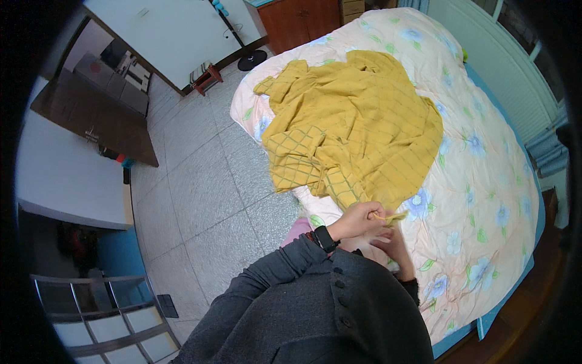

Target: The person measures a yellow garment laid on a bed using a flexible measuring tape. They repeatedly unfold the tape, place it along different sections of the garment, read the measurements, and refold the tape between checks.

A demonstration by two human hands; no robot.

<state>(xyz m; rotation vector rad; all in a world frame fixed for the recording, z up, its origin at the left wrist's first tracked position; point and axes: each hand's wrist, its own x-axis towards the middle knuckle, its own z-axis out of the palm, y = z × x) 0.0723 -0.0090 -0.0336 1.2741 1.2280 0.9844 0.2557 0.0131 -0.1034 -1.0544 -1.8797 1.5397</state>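
A rumpled yellow cloth cover (354, 118) with green lines lies spread over a floral quilt (482, 191) on the bed. At its near edge my left hand (361, 220), with a dark watch on the wrist, pinches a thin strip of the yellow cloth between thumb and fingers. My right hand (388, 241) is just below and to the right, close to the same strip and partly blurred; whether its fingers hold any cloth is not plain. The forearms come from dark sleeves, and the quilt's near part is partly hidden by my body.
Left of the bed runs a tiled floor (200, 195). A small red stool (207, 79) and a black round stand base (252, 60) stand near the wall, beside a wooden cabinet (300, 20). An open brown door (95, 118) is at the left, a metal-framed rack (109, 314) at the lower left.
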